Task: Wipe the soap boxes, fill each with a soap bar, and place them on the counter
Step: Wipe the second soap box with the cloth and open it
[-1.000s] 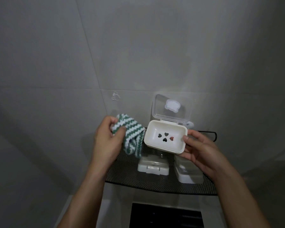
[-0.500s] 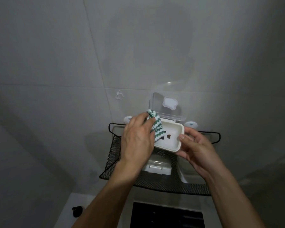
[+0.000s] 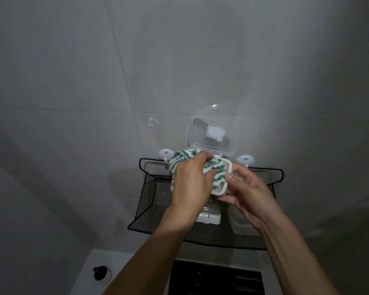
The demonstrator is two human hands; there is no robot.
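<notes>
White soap box (image 3: 221,184) is held tilted above the rack with clear hinged lid (image 3: 213,137) swung up, green-white striped cloth (image 3: 213,167) is pressed inside, two closed boxes (image 3: 208,216) (image 3: 242,225) are left lying on the mesh below.

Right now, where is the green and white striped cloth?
Centre of the head view: the green and white striped cloth is pressed by the left hand into the open white plastic soap box, above the black mesh shelf.
</notes>
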